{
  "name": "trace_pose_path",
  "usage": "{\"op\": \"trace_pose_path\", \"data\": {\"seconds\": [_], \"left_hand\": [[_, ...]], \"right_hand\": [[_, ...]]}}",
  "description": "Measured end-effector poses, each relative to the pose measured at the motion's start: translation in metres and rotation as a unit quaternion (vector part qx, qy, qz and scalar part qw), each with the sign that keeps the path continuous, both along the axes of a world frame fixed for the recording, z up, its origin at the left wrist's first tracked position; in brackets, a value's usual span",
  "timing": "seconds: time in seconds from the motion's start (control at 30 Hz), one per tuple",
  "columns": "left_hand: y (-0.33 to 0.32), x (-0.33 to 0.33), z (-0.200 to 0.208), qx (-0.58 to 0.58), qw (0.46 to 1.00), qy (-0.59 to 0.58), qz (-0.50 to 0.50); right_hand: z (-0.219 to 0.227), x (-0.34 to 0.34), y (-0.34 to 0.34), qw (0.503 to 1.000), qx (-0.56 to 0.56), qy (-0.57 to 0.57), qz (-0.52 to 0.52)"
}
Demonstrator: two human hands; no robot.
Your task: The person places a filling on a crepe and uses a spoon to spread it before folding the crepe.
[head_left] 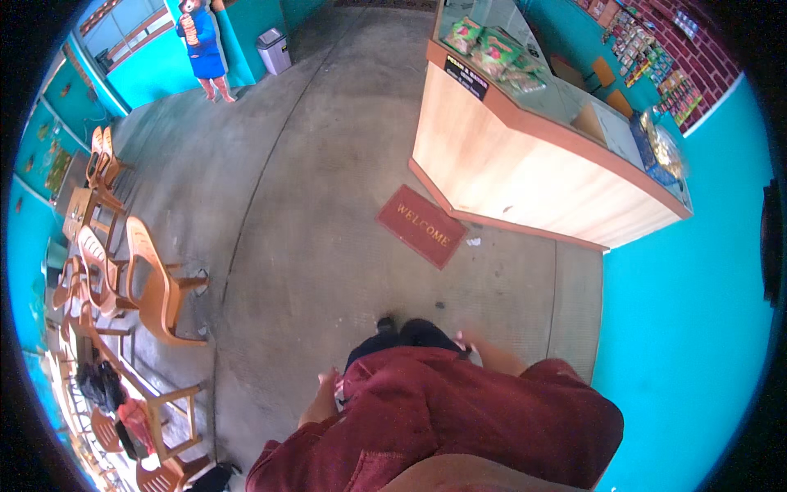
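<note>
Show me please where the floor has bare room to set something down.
The widest free patch is grey floor between brown chairs and the red doormat. A smaller one lies between the right hand, the counter and the turquoise wall. It is crowded at left, where chairs and tables stand close, and at the counter's far end, under green packets.
</note>
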State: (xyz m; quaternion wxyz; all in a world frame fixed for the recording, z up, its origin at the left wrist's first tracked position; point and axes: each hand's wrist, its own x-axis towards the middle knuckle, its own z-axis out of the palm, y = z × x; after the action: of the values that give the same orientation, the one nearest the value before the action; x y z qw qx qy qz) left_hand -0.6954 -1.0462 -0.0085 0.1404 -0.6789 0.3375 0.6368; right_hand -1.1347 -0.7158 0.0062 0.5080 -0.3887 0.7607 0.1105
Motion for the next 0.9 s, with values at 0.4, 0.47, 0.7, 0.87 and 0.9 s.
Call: {"op": "trace_pose_path", "data": {"seconds": [0.4, 0.47, 0.7, 0.87, 0.9], "left_hand": [[-0.374, -0.374, 0.011, -0.116, 0.972, 0.111, -0.171], [-0.418, -0.409, 0.016, -0.022, 0.976, 0.129, -0.174], [-0.609, -0.559, 0.098, -0.117, 0.988, 0.083, -0.059], [-0.740, -0.619, 0.114, -0.179, 0.984, 0.001, 0.018], [-0.756, -0.631, 0.105, -0.176, 0.984, -0.013, 0.009]], "right_hand": [[-0.005, -0.190, -0.158, 0.784, 0.029, -0.095, -0.613], [-0.018, -0.268, -0.240, 0.832, -0.013, -0.090, -0.548], [-0.072, -0.602, -0.678, 0.885, -0.373, 0.039, -0.275], [0.100, -0.722, -0.978, 0.684, -0.558, -0.179, -0.434], [0.128, -0.736, -1.007, 0.668, -0.561, -0.189, -0.451]]}}
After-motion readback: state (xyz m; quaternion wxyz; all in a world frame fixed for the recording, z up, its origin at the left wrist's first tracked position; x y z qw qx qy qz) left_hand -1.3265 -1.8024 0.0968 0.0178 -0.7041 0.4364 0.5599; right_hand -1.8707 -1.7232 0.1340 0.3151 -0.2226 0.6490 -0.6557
